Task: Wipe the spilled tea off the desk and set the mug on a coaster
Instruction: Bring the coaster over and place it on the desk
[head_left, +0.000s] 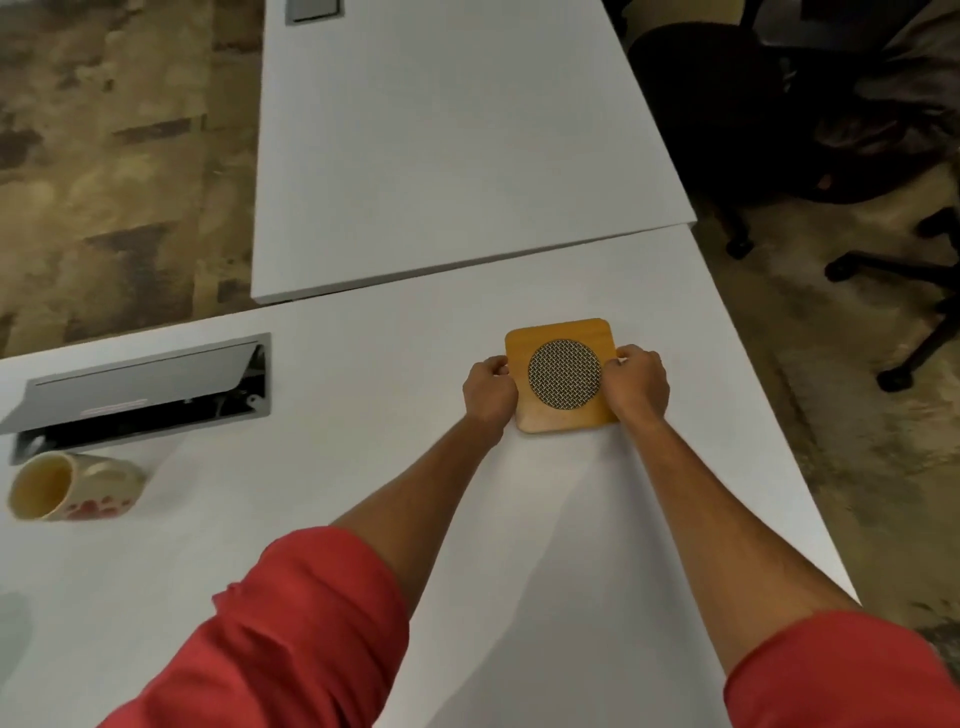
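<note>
A square wooden coaster (563, 338) with a round woven metal inset lies flat on the white desk (363, 493), right of centre. My left hand (488, 392) grips its left edge and my right hand (639, 384) grips its right edge. A cream mug (72, 486) with red flower prints lies tipped on its side at the desk's far left, its mouth facing left. No spilled tea or cloth is visible.
An open grey cable hatch (140, 387) is set into the desk just behind the mug. A second white desk (441, 145) butts against the far edge. Black office chairs (779, 104) stand on the carpet at the right.
</note>
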